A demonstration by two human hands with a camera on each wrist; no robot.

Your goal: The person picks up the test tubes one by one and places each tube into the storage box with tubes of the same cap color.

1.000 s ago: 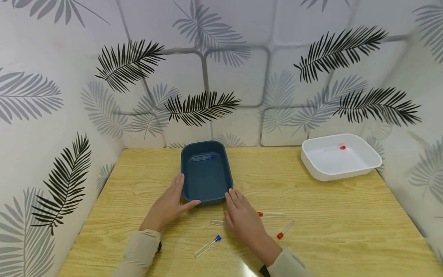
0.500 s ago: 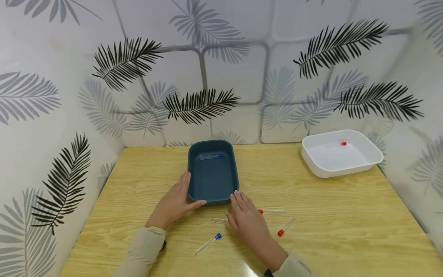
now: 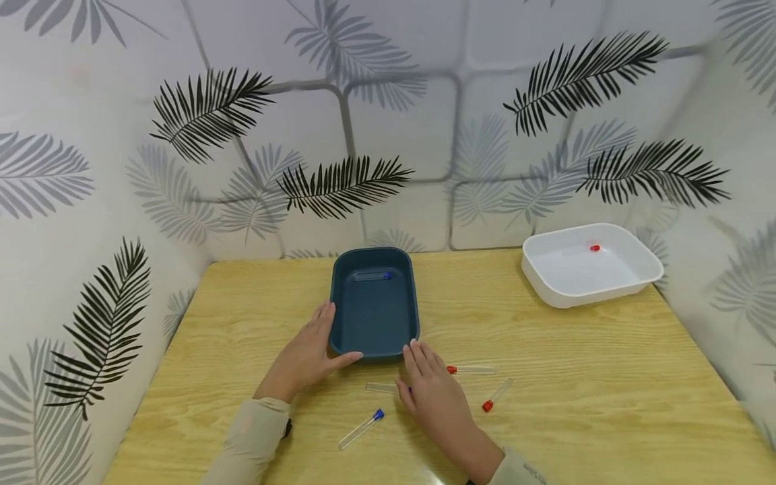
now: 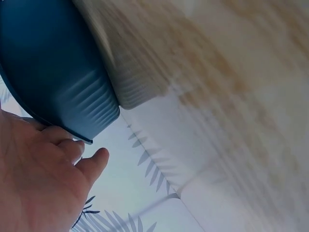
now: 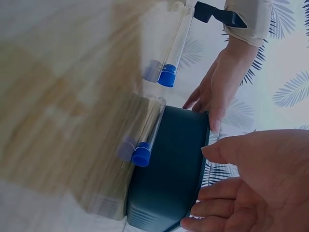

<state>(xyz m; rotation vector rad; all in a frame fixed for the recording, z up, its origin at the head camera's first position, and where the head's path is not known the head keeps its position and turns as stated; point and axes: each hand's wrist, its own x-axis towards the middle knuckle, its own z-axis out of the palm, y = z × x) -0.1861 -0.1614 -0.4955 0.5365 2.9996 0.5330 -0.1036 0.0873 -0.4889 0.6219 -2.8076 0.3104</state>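
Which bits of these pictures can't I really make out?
- Head view: the cap of the tube partly behind the right hand; that hand hides most of it.
- Head view: whether the red cap in the white tray has a tube; too faint.
- Left wrist view: the rest of the dark tray, cut off by picture edges.

In the head view, your right hand (image 3: 438, 404) hides part of a clear tube (image 3: 380, 388) at lower centre, and both sleeves (image 3: 251, 434) run off the bottom edge. The red piece (image 3: 595, 248) at right is too small to make out. In the left wrist view, the dark tray (image 4: 43, 58) is cut off at upper left and the table (image 4: 246, 96) looks blurred.
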